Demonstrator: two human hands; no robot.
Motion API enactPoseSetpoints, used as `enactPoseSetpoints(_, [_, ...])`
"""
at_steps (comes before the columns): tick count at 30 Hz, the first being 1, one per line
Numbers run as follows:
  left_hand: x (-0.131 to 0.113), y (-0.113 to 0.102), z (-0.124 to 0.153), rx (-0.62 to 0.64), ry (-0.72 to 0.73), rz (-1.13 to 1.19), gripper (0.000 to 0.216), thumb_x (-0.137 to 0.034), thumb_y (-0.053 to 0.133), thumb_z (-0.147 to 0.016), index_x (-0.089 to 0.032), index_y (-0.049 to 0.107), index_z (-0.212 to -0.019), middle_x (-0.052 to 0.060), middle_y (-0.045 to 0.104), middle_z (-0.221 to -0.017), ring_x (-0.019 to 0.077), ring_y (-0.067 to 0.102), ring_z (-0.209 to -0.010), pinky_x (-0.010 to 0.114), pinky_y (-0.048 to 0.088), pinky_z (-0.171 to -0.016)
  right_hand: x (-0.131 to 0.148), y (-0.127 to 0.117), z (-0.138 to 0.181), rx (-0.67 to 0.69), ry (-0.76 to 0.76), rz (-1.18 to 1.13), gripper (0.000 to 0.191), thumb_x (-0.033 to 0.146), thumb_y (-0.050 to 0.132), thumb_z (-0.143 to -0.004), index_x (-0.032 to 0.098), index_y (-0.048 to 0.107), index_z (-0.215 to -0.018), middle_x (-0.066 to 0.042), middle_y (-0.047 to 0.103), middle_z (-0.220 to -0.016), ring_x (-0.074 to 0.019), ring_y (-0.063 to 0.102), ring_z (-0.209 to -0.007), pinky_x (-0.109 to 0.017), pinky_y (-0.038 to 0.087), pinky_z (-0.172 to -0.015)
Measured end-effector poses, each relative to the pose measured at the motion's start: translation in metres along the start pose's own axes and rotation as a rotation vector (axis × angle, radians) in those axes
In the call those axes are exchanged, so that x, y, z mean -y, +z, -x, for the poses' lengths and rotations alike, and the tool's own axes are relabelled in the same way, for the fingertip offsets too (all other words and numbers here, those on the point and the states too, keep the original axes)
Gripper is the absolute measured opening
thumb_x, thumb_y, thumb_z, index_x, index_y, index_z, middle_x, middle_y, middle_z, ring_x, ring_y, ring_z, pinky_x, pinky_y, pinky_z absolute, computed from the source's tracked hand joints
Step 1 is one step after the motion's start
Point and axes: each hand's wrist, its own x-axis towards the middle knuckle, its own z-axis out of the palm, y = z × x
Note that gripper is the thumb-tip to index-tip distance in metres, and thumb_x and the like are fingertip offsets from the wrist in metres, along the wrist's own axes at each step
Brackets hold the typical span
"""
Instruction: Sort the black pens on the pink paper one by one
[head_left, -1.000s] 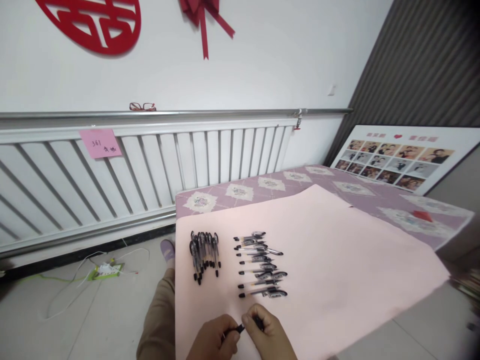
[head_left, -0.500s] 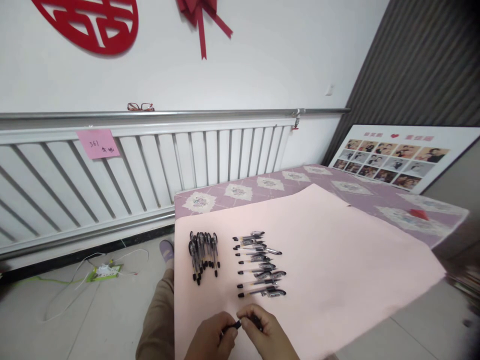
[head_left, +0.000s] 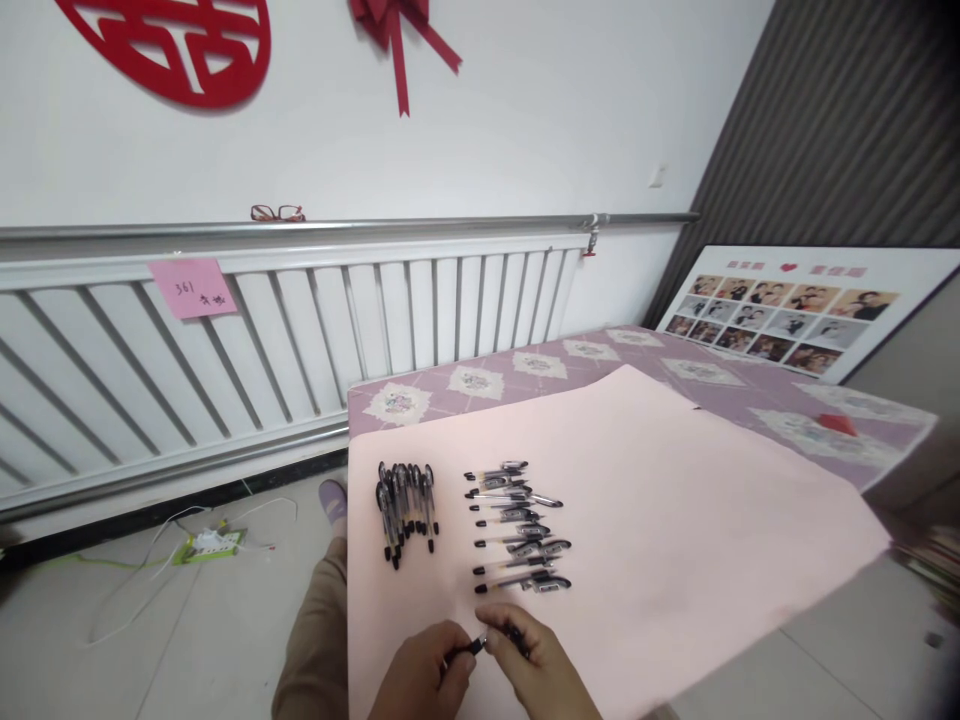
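Observation:
Low in the head view, my left hand (head_left: 426, 668) is closed around a black pen (head_left: 466, 649), its shiny end pointing right. Close beside it, my right hand (head_left: 541, 664) pinches a dark piece that looks like a pen cap (head_left: 517, 640), mostly hidden by the fingers. Just beyond my hands lies a column of pens (head_left: 517, 580) placed crosswise, with loose black caps among their right ends. To the left is a bunch of capped pens (head_left: 405, 500), lying close together and pointing toward me.
Pink paper (head_left: 675, 520) covers the near part of a table with a purple patterned cloth (head_left: 540, 366). A white radiator (head_left: 390, 310) runs along the wall. A photo board (head_left: 795, 300) leans at the back right. On the floor at left is a power strip (head_left: 210, 545) with cables.
My hands have moved very slightly apart, and a shiny end of the pen now shows between them. The pens on the paper lie as before.

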Motion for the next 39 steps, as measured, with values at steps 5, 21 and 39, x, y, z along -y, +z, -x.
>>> enactPoseSetpoints(5, [-0.002, 0.002, 0.001, -0.008, 0.009, -0.04, 0.015, -0.021, 0.046, -0.076, -0.018, 0.06, -0.079, 0.001, 0.06, -0.07, 0.0148, 0.051, -0.063, 0.023, 0.035, -0.059, 0.002, 0.001, 0.002, -0.026, 0.017, 0.056, 0.024, 0.038, 0.055, -0.072, 0.02, 0.051, -0.057, 0.005, 0.045, -0.053, -0.0134, 0.045, -0.058, -0.023, 0.037, -0.057])
enactPoseSetpoints(21, [0.001, 0.003, 0.003, 0.096, -0.052, 0.265, 0.026, -0.024, 0.042, -0.08, -0.018, 0.058, -0.098, -0.004, 0.056, -0.061, 0.0082, 0.04, -0.045, 0.019, 0.033, -0.046, -0.003, -0.007, 0.001, 0.043, 0.013, -0.027, 0.02, 0.036, 0.056, -0.073, 0.02, 0.066, -0.08, 0.0, 0.059, -0.066, -0.0156, 0.051, -0.065, -0.025, 0.04, -0.062])
enactPoseSetpoints(39, [-0.007, 0.002, 0.004, -0.063, 0.064, 0.078, 0.024, -0.017, 0.049, -0.074, -0.02, 0.064, -0.092, 0.002, 0.066, -0.086, 0.016, 0.057, -0.078, 0.024, 0.04, -0.071, -0.004, -0.002, 0.003, 0.013, 0.001, 0.159, 0.026, 0.04, 0.049, -0.078, 0.02, 0.048, -0.061, 0.005, 0.04, -0.058, -0.0135, 0.04, -0.06, -0.024, 0.034, -0.057])
